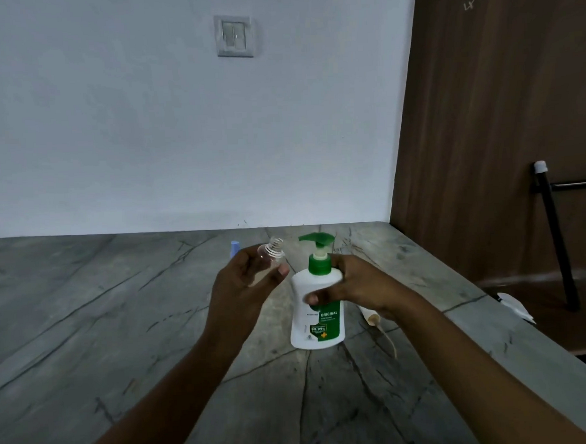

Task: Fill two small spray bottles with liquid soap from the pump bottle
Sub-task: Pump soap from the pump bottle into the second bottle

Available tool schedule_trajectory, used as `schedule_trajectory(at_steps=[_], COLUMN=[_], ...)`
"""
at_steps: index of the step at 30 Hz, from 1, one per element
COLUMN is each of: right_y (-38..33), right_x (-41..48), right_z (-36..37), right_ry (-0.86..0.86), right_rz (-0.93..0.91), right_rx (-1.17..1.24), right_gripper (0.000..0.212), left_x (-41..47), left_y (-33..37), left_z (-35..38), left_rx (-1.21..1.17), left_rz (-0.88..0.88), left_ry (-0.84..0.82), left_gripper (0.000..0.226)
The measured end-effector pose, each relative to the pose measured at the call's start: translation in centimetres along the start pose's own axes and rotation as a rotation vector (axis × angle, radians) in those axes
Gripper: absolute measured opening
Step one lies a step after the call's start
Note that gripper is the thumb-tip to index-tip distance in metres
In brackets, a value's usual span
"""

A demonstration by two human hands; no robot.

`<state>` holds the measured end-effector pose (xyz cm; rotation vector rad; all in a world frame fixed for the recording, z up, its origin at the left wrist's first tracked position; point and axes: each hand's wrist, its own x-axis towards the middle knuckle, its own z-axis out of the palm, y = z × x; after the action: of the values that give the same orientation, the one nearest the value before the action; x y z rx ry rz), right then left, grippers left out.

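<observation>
Blue piece (235, 248): centre of the frame, just left of and behind the left hand. Only a sliver shows, so I cannot tell whether it is a cap or the second bottle.
Left hand (244, 286): centre, raised above the counter (87, 314), fingers wrapped round the small spray bottle (272, 253) with the thumb across its front.
Small spray bottle: uncapped, its threaded neck bare and tipped toward the pump, close beside the spout but not under it. The opening step looks done.
Fill level: the part above the fingers looks clear. The lower body is behind the palm, so whether any soap is in it cannot be told.
Pump bottle (317, 316): centre, standing on the counter, green pump head not pressed down.
Right hand (363, 287): right of centre, gripping the pump bottle's shoulder, thumb on the front and fingers behind. No finger is on the pump head.
Spray head (373, 318): lower right of centre, lying on the counter beneath the right wrist, its thin tube trailing toward the lower edge and its top hidden.
Progress: early, by my judgement. Pumping, recapping and the whole second bottle appear to remain.
Second bottle: nowhere clearly in view.
</observation>
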<state>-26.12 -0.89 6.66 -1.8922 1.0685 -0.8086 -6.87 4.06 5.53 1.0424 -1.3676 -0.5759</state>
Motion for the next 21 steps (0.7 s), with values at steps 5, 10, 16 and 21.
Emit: schedule_trajectory(at_steps=[5,10,16,21], right_y=[-1.0,-1.5,-1.0,-1.1], right_x=[-1.4,-2.0,-1.4,-1.3], right_z=[0.2,0.0,1.5,1.8], right_ry=[0.085,0.652,0.718,0.729], right_rz=[-0.035,-0.52,-0.582,-0.613], right_rx=[0.013,-0.169,-0.466,-0.52], right_gripper=[0.066,0.032,0.032,0.033], left_x=[-0.5,-0.5,-0.4,-0.2], left_y=[-0.4,-0.4,-0.4,-0.1], left_z=[0.3,0.8,1.5,1.9], left_rx=[0.094,0.129,0.123,0.13], left_rz=[0.031,0.044,0.003,0.01], left_ry=[-0.034,-0.014,0.006,0.022], left_gripper=[0.053,0.055,0.048,0.046])
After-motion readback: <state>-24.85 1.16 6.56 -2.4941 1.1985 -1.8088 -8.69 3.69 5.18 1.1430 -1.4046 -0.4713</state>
